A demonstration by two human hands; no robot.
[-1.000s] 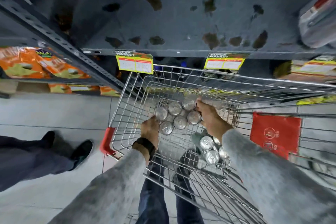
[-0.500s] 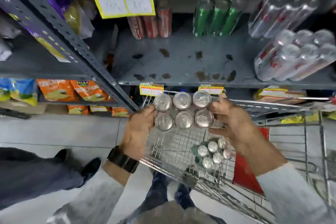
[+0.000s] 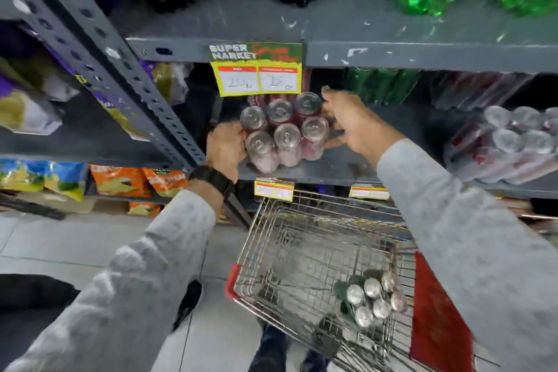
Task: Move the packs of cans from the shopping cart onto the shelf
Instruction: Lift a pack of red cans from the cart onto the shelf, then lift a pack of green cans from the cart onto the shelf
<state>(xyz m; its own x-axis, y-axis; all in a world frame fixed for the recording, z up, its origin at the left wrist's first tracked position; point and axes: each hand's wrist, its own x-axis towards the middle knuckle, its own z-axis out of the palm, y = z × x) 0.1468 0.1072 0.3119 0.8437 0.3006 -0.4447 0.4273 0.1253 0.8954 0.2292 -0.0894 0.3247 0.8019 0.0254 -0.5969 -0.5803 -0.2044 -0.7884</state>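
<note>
In the middle of the frame, a red six-pack [image 3: 283, 133] of cans sits on the grey shelf [image 3: 341, 164], near its front edge. Its silver tops face up toward the camera. The left hand [image 3: 226, 148] holds the pack's left side, with fingers wrapped around the cans. The right hand [image 3: 350, 117] is at the pack's right side. Its fingers are spread and touch the cans, but it is blurry, so I cannot tell if it is gripping. Both arms wear grey sleeves, and a black watch [image 3: 213, 179] is on the left wrist.

A yellow price tag [image 3: 258, 75] hangs from the shelf above, just over the pack. More wrapped cans [image 3: 510, 142] lie on the same shelf at the right edge of the frame. Green bottles [image 3: 380, 86] stand behind the right hand.

At the lower middle is the wire cart [image 3: 302, 250]. One more pack [image 3: 373, 299] lies in it, in its lower right corner, with green cans and silver tops. Orange chip bags [image 3: 126, 179] are on a low shelf at the left.
</note>
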